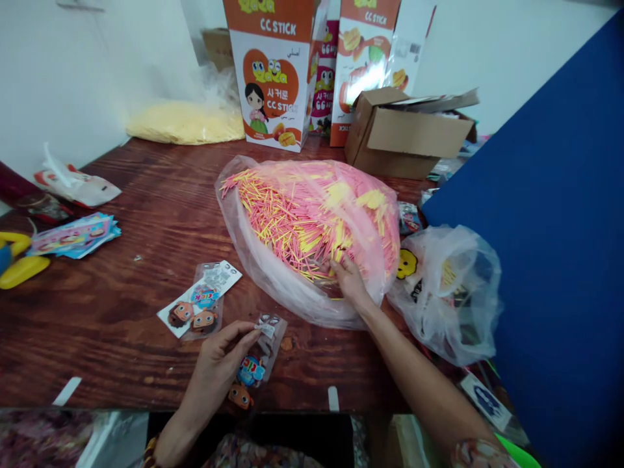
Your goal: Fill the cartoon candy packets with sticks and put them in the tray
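Note:
Near the table's front edge, my left hand (227,357) pinches the top of a small clear printed packet (253,369) with a blue logo and a cartoon face. My right hand (348,279) reaches into a large clear plastic bag (312,312) and has its fingers among thin pink and yellow sticks (287,224). The fingers look closed around some sticks, though their tips are partly hidden. Left of the bag, more printed packets (205,315) and a white card (227,276) lie on the brown wooden table (146,227).
Orange and white cartons (273,78) and an open cardboard box (404,140) stand at the back. A bag of yellow sticks (185,123) lies back left. On the left are tissues (80,185), blue packets (75,234) and yellow-handled scissors (24,270). A clear bag (453,292) sits right, beside a blue panel (550,227).

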Demonstrator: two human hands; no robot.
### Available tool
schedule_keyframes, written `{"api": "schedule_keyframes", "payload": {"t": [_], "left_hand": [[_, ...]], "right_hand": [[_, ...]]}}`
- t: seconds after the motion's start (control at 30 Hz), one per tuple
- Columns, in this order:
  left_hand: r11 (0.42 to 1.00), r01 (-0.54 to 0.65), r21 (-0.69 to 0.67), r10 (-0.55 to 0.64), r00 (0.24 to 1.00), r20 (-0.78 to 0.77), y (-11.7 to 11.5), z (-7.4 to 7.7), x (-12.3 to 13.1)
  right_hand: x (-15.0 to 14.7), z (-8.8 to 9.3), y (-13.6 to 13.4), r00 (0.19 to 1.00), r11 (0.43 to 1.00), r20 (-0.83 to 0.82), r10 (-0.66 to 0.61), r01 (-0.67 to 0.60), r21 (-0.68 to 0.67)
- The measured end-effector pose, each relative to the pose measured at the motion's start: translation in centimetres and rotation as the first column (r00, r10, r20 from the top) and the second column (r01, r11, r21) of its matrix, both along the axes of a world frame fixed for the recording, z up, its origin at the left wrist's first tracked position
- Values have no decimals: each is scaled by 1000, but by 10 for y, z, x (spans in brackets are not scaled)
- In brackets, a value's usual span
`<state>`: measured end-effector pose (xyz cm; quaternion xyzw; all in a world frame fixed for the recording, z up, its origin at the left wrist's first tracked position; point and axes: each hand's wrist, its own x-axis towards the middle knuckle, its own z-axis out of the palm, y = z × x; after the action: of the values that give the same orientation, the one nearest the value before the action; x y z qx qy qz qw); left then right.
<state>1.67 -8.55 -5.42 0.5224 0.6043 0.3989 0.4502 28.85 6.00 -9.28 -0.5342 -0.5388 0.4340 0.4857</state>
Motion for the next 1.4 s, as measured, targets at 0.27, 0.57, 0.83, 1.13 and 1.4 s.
{"api": "schedule_keyframes", "payload": {"t": [0.27, 0.57, 0.83, 1.13, 1.4], "left_hand": [[1000, 22, -3, -22, 999, 26, -1, 3, 8], [1000, 30, 6, -30, 999, -11, -2, 0, 5], [999, 35, 13, -35, 999, -11, -4, 4, 6], [999, 36, 16, -36, 999, -19, -5, 3, 6], [1000, 18, 8, -18, 998, 52, 0, 13, 14]], "right_hand": [[33, 18, 23, 570, 966, 809, 144, -259, 10], [13, 26, 7, 138, 861, 952, 273, -476, -178], [16, 18, 11, 203, 888, 951, 233, -444, -122], [13, 2, 13, 985, 988, 80, 153, -149, -51], [-1, -1, -4, 994, 994, -34, 107, -107, 14]]}}
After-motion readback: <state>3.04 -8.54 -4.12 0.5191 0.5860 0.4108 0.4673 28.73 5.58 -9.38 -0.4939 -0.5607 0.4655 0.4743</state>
